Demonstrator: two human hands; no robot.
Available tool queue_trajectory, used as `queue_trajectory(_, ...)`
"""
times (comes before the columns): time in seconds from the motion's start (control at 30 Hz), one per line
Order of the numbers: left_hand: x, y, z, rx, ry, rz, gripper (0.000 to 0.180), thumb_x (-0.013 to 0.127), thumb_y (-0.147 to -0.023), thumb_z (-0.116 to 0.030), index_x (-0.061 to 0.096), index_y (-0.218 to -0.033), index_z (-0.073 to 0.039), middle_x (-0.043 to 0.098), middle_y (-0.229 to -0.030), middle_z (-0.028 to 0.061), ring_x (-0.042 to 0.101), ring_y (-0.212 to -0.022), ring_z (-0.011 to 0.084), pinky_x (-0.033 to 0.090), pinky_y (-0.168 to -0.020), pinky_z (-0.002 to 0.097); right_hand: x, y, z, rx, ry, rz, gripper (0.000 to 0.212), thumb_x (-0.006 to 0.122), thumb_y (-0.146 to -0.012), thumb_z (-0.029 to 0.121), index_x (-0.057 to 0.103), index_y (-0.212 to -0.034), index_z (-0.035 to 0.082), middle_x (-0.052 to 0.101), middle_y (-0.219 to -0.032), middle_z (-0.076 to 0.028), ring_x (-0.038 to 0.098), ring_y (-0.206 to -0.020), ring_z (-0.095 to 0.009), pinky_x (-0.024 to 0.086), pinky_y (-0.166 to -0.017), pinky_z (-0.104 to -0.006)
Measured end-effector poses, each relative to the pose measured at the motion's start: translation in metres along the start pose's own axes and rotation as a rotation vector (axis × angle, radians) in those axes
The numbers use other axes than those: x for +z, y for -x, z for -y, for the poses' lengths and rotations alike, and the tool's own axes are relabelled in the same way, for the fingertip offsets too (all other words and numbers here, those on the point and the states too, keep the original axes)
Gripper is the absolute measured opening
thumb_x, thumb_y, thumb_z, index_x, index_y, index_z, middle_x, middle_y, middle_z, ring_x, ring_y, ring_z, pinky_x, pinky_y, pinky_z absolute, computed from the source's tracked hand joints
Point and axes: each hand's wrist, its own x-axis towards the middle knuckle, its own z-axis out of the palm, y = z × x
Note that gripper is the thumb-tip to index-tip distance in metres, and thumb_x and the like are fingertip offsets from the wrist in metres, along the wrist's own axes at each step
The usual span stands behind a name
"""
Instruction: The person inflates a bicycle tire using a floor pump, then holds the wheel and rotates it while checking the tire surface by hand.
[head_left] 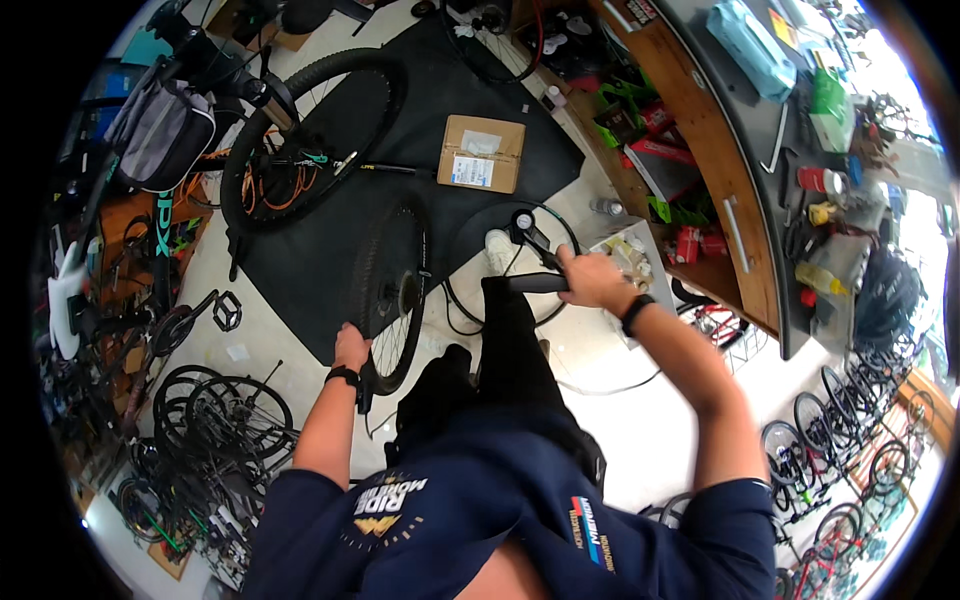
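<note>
The navy shirt (pixel 480 510) of the person is filling the space nearest the camera, with black trousers (pixel 515 360) and a white shoe (pixel 498 253) showing beyond it. The left grip (pixel 350 348) is grasping the tyre of a loose wheel (pixel 408 292) at its near, left-hand edge, some of the fingers being hidden. Most of the wheel is lying ahead of that grip and to its right, with the hub beyond the knuckles. Seen nearly edge-on, the wheel is standing close to upright, its long outline running away from the person and its far end leaning slightly right. The right grip (pixel 593 278) is clenching the right end of the black handle (pixel 538 283) of a floor pump (pixel 538 240). The handle is stretching leftward out of that grip, its long axis running across the person's front, while the round gauge (pixel 524 220) is sitting farther forward and a little left, near the shoe. Beyond the wheel, a cardboard box (pixel 480 153) is resting on a dark mat (pixel 430 100), and a bicycle's front wheel (pixel 240 180) is standing to the left. On the right, a dark worktop (pixel 752 120) is carrying a light-blue pouch (pixel 750 50).
</note>
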Motion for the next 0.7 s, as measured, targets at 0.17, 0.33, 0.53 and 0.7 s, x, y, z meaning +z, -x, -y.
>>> queue_trajectory(0.17,-0.026,0.017,-0.008,-0.034,0.069,0.008,0.053,0.08,-0.079,-0.012,0.052,-0.118,0.012,0.063,-0.118,0.0326,0.061,-0.113,0.0445,0.052,-0.097,0.0461,-0.122,0.104,0.045,-0.153,0.088,-0.011,0.06,0.08,-0.071,0.036,0.044,-0.106,0.004,0.063,-0.064,-0.016,0.066,-0.063,-0.039,0.051,-0.058,-0.0466)
queue_trajectory(0.33,-0.014,-0.01,-0.004,0.044,0.012,-0.006,0.052,0.082,-0.076,-0.015,0.055,-0.113,0.011,0.065,-0.11,0.0325,0.063,-0.108,0.046,0.053,-0.093,0.047,-0.005,0.032,0.005,0.108,-0.009,-0.152,0.053,0.075,-0.077,0.038,0.044,-0.105,0.005,0.065,-0.064,-0.015,0.066,-0.062,-0.038,0.052,-0.059,-0.0471)
queue_trajectory(0.53,-0.004,-0.024,-0.03,-0.009,-0.049,-0.016,0.051,0.082,-0.076,-0.012,0.054,-0.112,0.009,0.066,-0.106,0.033,0.064,-0.103,0.0473,0.054,-0.091,0.0486,0.115,-0.067,-0.057,-0.005,-0.032,-0.123,0.058,0.077,-0.074,0.04,0.044,-0.108,0.005,0.067,-0.068,-0.016,0.068,-0.065,-0.038,0.054,-0.061,-0.0469)
queue_trajectory(0.7,-0.006,-0.005,-0.014,-0.011,-0.017,-0.016,0.053,0.083,-0.075,-0.013,0.053,-0.114,0.01,0.066,-0.108,0.0321,0.063,-0.107,0.0462,0.053,-0.093,0.0479,0.109,-0.067,-0.037,0.061,-0.035,-0.063,0.057,0.077,-0.075,0.036,0.044,-0.109,0.004,0.069,-0.077,-0.019,0.068,-0.075,-0.04,0.054,-0.069,-0.0486)
